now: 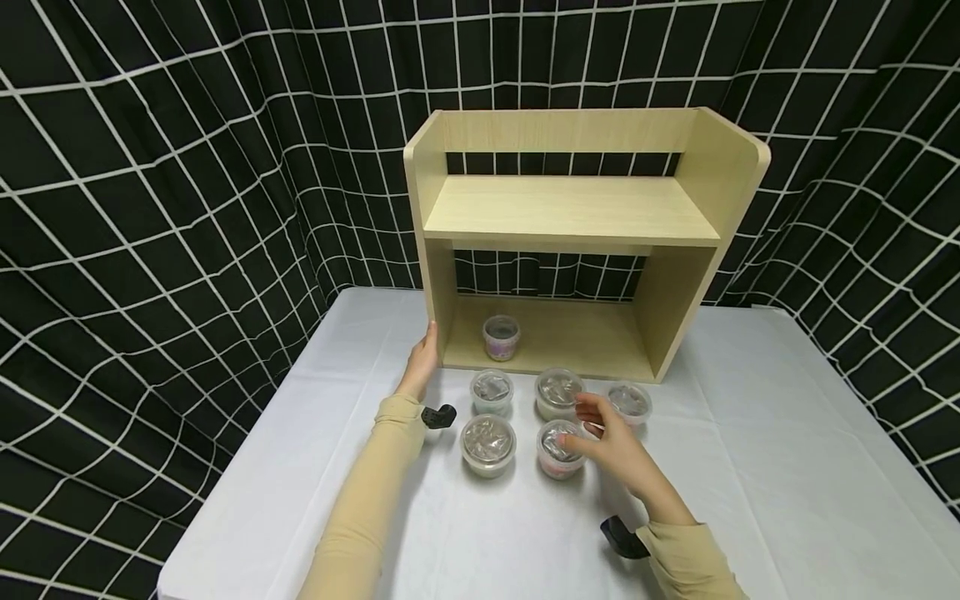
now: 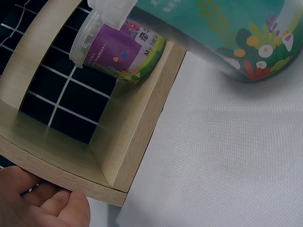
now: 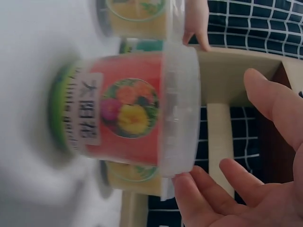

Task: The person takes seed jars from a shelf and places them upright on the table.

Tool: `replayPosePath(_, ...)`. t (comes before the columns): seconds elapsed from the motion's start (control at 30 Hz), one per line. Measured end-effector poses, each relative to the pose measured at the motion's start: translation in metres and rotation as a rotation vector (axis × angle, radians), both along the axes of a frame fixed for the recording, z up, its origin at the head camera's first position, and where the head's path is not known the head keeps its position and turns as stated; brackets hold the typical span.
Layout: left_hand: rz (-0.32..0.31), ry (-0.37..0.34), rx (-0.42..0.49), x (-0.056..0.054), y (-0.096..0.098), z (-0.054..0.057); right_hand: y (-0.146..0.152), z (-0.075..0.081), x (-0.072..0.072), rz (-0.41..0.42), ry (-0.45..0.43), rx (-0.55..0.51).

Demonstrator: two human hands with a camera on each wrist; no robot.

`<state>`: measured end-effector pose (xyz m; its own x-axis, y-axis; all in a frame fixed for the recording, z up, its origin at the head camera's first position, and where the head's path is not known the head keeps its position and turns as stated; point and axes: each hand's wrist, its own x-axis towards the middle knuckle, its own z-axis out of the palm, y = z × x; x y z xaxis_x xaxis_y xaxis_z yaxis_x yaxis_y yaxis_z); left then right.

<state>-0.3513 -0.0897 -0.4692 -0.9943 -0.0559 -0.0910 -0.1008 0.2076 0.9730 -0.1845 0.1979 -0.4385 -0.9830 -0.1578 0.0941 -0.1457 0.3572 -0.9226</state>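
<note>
My left hand (image 1: 422, 362) rests against the outer side of the wooden shelf's (image 1: 573, 212) left panel; its fingertips touch the panel in the left wrist view. Over the front right tub, my right hand (image 1: 611, 446) is spread, thumb and fingers apart. That clear-lidded tub (image 3: 128, 111) has a red label with flowers and stands upright on the table. Fingertips are right at its lid rim (image 3: 182, 113). A purple-labelled tub (image 2: 120, 47) stands on the lower shelf board, near the left panel.
Several more lidded tubs stand before the shelf: a front left one (image 1: 487, 446), a back left one (image 1: 492, 390), a back middle one (image 1: 557, 393) and one at right (image 1: 630, 402). White cloth (image 1: 757, 467) covers the table. Black gridded curtain (image 1: 187, 208) hangs around it.
</note>
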Motion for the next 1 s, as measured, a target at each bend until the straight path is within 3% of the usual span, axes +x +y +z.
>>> replayPosePath(0.17,-0.003,0.000,0.006,0.000,0.001,-0.001,-0.002,0.011,-0.011,0.007,0.014,0.016)
replayPosePath(0.43,-0.013,0.005,0.002,0.001,-0.001,0.001,-0.012,0.039,-0.030,-0.010,0.009,-0.055)
replayPosePath(0.7,0.003,0.025,-0.013,-0.002,0.002,-0.005,-0.005,0.050,-0.058,-0.046,0.070,0.016)
replayPosePath(1.0,-0.001,0.018,0.004,0.000,0.000,-0.002,-0.019,0.060,-0.079,-0.020,-0.014,0.040)
